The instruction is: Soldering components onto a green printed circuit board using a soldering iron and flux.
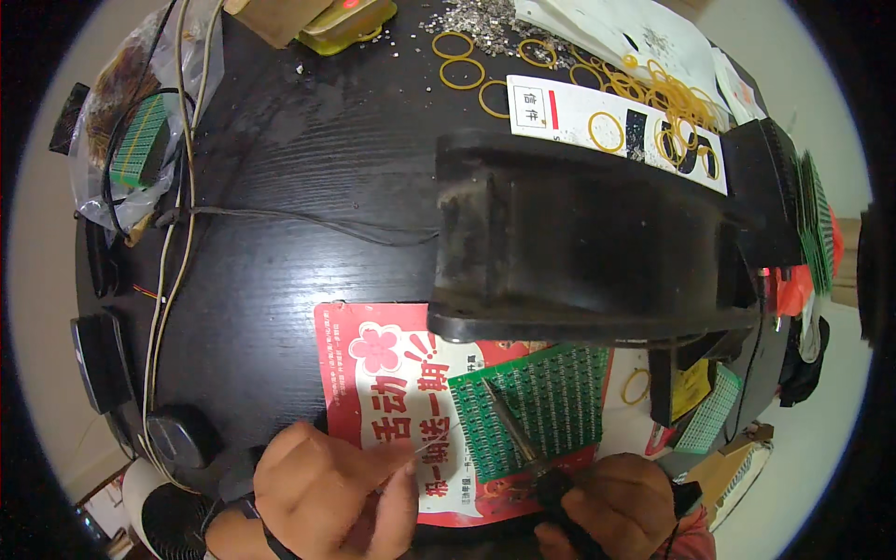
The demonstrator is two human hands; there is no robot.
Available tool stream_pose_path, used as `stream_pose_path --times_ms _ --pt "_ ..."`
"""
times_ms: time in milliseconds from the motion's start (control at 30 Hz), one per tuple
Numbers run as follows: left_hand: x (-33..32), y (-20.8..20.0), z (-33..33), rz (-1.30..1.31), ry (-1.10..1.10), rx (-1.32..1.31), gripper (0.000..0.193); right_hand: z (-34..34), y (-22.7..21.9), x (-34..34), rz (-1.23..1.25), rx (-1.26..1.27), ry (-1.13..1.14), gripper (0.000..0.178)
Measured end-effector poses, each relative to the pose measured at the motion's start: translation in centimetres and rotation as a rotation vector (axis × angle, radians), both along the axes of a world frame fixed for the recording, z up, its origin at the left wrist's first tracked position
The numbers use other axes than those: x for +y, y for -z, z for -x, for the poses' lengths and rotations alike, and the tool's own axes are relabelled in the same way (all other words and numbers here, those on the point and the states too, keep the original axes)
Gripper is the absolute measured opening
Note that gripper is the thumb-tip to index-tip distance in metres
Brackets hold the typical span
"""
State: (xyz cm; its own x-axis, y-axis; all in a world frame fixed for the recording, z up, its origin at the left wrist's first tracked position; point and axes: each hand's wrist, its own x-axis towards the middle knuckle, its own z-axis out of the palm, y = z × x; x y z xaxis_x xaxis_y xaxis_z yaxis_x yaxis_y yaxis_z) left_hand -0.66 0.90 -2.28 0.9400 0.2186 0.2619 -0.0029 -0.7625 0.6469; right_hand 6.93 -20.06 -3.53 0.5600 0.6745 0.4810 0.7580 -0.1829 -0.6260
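My left hand (327,490) is closed in a pinch on a thin silvery wire (423,450), which looks like solder; its end points toward the circuit board. In my right hand (627,499) is a soldering iron (513,425), gripped by its dark handle. The iron's metal tip lies over the upper left part of a green circuit board (569,401) covered in rows of small pads; whether it touches cannot be told. Beneath the board is a red and white printed sheet (373,411) on the black table (299,252).
A bulky black housing (588,243) stands just beyond the board. Yellow rubber bands (686,107) and small metal bits (481,23) lie behind it. Cables (191,168) run down the left, by a plastic bag (98,173) with green boards. More green boards (709,411) are at right.
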Motion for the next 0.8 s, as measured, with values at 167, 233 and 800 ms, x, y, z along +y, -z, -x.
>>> stream_pose_path --times_ms 167,233,800 --pt "-0.2 -0.4 -0.1 -0.071 0.024 -0.012 0.019 0.0 0.0 0.3 -0.035 -0.023 0.030 0.024" --pt "-0.3 -0.5 -0.3 -0.085 0.023 -0.005 0.020 -0.1 0.0 0.3 -0.032 -0.017 0.021 0.024" --pt "-0.3 -0.2 -0.1 -0.070 0.040 -0.003 0.028 -0.2 0.4 0.2 -0.060 -0.058 -0.017 0.023"
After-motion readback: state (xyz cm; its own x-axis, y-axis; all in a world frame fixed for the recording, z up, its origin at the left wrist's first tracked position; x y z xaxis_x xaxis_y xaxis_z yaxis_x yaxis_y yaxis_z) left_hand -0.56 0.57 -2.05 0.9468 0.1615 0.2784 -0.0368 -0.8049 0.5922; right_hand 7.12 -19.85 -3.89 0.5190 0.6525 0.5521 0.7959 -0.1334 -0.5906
